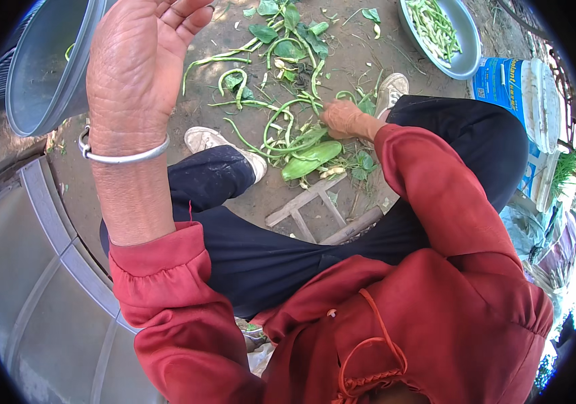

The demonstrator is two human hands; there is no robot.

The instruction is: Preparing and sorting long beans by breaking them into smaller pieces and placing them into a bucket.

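Observation:
My left hand is raised close to the camera at the upper left, palm turned up, with a metal bangle at its wrist. Nothing shows in its palm; the fingertips are partly cut off by the top edge. Lower down, my right hand reaches to the long green beans on the ground between the shoes. Its fingers are curled at the ends of the beans, and whether they grip any is hidden. Just below lies a pale green gourd among vines, leaves and shelled bean pieces.
A metal basin with cut beans stands at the upper right beside blue-and-white buckets. A large grey tub is tilted at the upper left. A small wooden frame lies near the knees. A curved metal-edged panel is at the left.

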